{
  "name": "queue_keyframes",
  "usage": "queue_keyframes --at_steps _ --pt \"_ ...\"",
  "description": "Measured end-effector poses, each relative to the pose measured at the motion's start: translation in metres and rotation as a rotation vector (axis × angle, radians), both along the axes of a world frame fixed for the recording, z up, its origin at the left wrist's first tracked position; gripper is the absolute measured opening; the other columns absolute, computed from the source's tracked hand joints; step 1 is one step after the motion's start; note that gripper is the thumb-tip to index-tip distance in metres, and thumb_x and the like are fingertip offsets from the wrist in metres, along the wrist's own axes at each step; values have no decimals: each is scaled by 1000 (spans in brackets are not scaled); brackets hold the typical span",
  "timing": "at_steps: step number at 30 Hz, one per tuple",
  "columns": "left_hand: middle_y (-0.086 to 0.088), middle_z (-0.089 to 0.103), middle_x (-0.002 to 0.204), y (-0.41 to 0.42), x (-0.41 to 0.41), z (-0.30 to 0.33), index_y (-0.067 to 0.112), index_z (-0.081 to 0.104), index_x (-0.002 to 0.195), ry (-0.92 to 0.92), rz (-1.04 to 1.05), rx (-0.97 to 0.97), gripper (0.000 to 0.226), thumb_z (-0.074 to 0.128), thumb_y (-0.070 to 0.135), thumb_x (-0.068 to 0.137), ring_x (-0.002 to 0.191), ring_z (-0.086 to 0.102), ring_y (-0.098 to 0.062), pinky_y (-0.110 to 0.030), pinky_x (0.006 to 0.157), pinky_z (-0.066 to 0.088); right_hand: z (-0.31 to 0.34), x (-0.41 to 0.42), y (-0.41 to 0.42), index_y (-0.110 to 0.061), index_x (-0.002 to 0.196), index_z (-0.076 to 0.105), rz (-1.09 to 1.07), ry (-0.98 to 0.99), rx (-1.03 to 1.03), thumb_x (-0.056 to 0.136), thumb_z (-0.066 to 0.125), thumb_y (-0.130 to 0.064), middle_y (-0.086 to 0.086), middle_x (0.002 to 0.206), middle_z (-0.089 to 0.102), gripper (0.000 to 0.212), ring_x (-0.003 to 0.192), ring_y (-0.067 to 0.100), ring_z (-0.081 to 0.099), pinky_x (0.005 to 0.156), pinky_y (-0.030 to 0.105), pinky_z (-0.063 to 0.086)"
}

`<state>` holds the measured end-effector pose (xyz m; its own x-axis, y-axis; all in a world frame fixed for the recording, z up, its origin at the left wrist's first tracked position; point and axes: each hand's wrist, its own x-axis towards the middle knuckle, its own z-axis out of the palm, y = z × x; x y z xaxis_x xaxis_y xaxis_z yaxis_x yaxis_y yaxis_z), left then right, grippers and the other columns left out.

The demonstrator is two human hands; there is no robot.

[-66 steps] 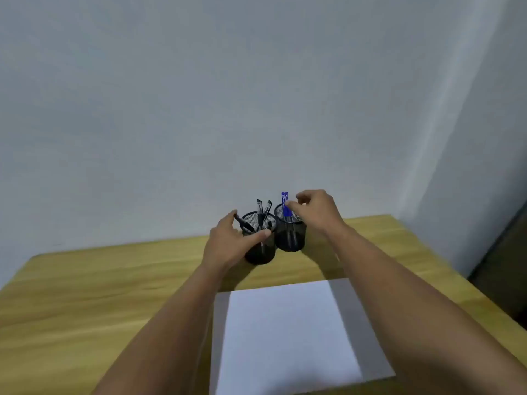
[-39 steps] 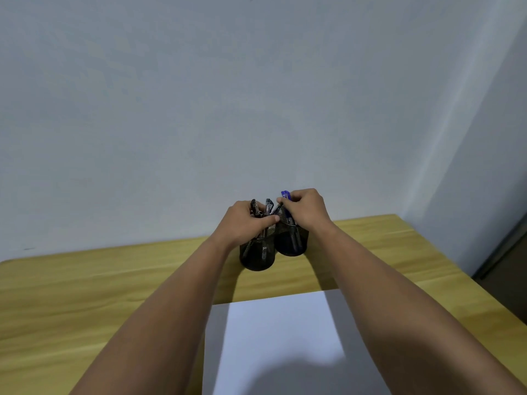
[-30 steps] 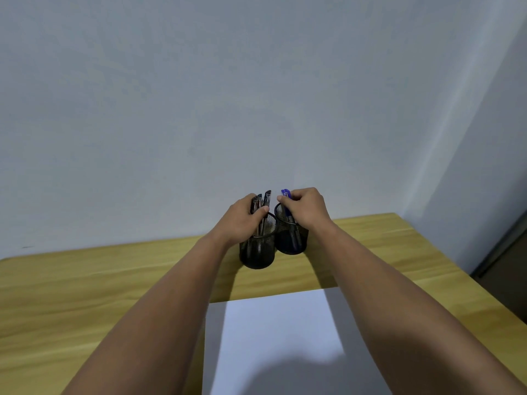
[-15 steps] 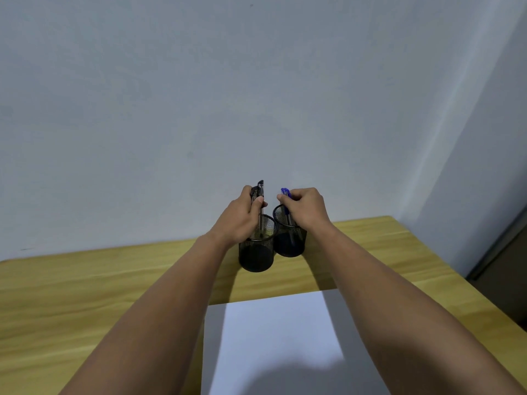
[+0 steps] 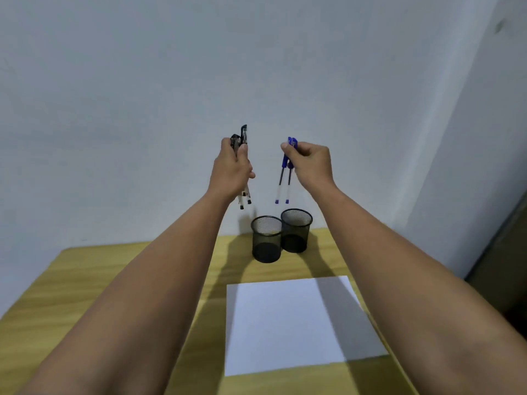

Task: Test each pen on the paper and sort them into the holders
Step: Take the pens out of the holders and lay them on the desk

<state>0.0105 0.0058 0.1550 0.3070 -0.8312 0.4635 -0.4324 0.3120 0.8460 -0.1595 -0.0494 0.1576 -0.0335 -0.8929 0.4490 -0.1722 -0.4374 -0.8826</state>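
Note:
My left hand (image 5: 232, 168) is raised above the table and closed around a bunch of black pens (image 5: 242, 136), tips pointing down. My right hand (image 5: 309, 163) holds two blue pens (image 5: 285, 178) by their caps, also hanging tip down. Below them stand two black mesh holders side by side, the left holder (image 5: 266, 239) and the right holder (image 5: 296, 234), with no pens visible inside. A white sheet of paper (image 5: 296, 323) lies flat on the wooden table (image 5: 85, 295) in front of the holders.
A pale wall rises right behind the holders. The table's right edge runs close to the paper, with a dark gap (image 5: 502, 269) beyond it. Bare wood spreads out left of the paper.
Both hands have lifted the pens up out of the holders, the black ones in the left and the blue ones in the right. The holders stay on the table.

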Motion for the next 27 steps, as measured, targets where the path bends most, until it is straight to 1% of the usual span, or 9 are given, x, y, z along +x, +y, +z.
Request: queue_keyframes --at_steps 5,7,10,13,17,20,22,25,27 --pt "-12 69 80 50 33 1 11 48 100 -80 36 293 25 36 32 106 61 72 -20 -32 59 49 -9 39 43 1 88 73 195 96 180 98 78 -30 12 80 61 33 69 20 60 54 21 53" --pt "-14 70 82 72 45 -22 9 50 103 -89 38 447 27 37 31 107 67 73 -23 -38 68 54 -33 52 58 -7 85 71 244 156 266 97 79 -30 11 80 64 27 65 19 62 48 19 52" --pt "-15 68 80 97 70 -70 9 51 104 -27 38 644 24 38 29 107 68 71 -27 -37 70 53 -82 77 71 -3 86 75 280 236 401 96 81 -29 12 77 67 28 63 19 62 59 30 59" --pt "-16 68 75 114 90 -113 7 54 99 -23 95 751 21 40 20 107 57 68 -24 -26 52 51 -129 101 79 -1 81 74 292 362 465 92 83 -31 14 71 64 33 65 25 59 70 45 61" --pt "-15 65 81 120 107 -145 0 60 96 -132 139 835 25 46 19 105 76 64 -32 -36 69 51 -161 128 87 -7 77 70 293 472 512 92 84 -31 25 74 72 32 64 29 67 67 43 63" --pt "-14 66 100 115 119 -160 5 57 99 -281 202 863 24 51 27 101 86 59 -30 -35 74 49 -172 144 88 -8 65 65 256 617 470 90 85 -36 15 67 70 42 69 31 69 69 44 58" --pt "-11 65 107 115 126 -166 10 55 104 -397 265 860 25 54 34 97 89 59 -30 -34 74 48 -174 151 91 -3 75 72 228 728 420 90 84 -40 12 75 71 42 78 31 68 68 38 51" --pt "-8 65 110 116 132 -170 15 56 110 -540 346 830 34 60 44 91 92 60 -29 -35 75 49 -175 157 94 2 113 76 207 835 387 87 86 -38 16 111 77 49 105 34 71 85 39 58" --pt "-6 65 109 119 132 -169 17 56 113 -608 370 821 37 60 47 91 88 57 -27 -34 73 46 -174 158 98 0 121 72 199 898 372 86 85 -35 15 118 75 51 109 35 70 89 41 60"
